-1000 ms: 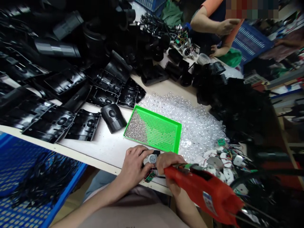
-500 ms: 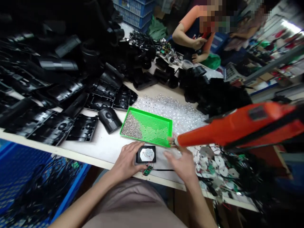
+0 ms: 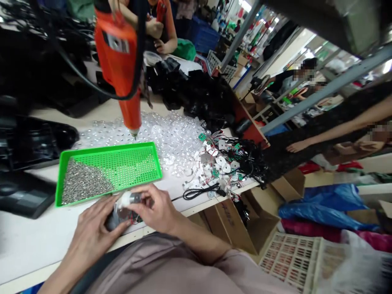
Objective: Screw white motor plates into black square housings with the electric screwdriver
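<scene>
My left hand is closed around the left side of a small dark housing at the table's front edge. Between the thumb and fingers of my right hand, a small clear and whitish plastic piece is pinched right above that housing. It is blurred, and the fingers hide part of it. Thin red wires show under the right hand. Just beyond both hands lies a green perforated tray, with a heap of small metal screws in its left part.
An orange electric screwdriver hangs tip down above the tray's far edge. Clear plastic pieces are heaped behind the tray. Motors with wires lie at right, black housings at left. A co-worker's arm reaches in from the right.
The view has swung to the right. The electric screwdriver, earlier tilted beside my right hand, now hangs upright. My right hand has come over the housing with a clear piece in its fingers.
</scene>
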`<action>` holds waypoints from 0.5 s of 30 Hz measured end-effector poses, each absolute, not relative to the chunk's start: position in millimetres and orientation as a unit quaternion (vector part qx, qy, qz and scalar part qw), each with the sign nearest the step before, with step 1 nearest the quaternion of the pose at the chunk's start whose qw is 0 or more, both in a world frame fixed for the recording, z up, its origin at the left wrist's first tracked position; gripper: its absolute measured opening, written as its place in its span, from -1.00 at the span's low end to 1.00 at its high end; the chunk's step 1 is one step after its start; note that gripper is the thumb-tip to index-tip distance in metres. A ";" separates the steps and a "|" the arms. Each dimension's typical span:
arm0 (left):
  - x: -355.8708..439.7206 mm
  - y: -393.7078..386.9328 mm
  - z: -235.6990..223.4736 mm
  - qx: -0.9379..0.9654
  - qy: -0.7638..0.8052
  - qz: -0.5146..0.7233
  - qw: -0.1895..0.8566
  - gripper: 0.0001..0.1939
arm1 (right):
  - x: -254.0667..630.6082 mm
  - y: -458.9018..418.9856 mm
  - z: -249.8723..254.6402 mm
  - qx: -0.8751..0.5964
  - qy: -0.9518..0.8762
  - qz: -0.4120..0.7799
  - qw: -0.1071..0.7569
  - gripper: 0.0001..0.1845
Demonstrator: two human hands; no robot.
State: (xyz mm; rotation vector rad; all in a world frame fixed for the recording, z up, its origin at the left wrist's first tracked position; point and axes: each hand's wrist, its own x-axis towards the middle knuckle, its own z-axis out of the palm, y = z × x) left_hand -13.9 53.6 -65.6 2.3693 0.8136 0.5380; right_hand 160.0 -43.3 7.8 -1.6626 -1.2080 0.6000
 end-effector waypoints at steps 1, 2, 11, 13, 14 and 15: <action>-11.5 48.8 -59.4 0.875 0.310 0.204 0.311 -0.31 | 156.4 -44.7 7.6 -0.661 -0.508 0.238 0.498 -0.61; -8.4 42.7 -52.0 0.858 0.319 0.208 0.344 -0.29 | 153.3 -46.3 8.0 -0.645 -0.527 0.224 0.505 -0.60; 20.4 12.8 -0.1 0.468 0.424 0.293 0.718 -0.52 | 224.6 -114.8 21.5 -0.730 -0.622 0.056 0.276 -0.61; 24.1 12.0 1.8 0.392 0.421 0.310 0.757 -0.49 | 245.7 -131.1 7.9 -0.795 -0.593 -0.009 0.128 -0.55; 26.4 11.0 3.4 0.366 0.413 0.315 0.772 -0.48 | 252.7 -136.7 -0.3 -0.806 -0.586 -0.042 0.077 -0.56; 28.9 9.6 5.9 0.345 0.403 0.318 0.786 -0.49 | 257.5 -140.5 -8.4 -0.810 -0.580 -0.071 0.045 -0.60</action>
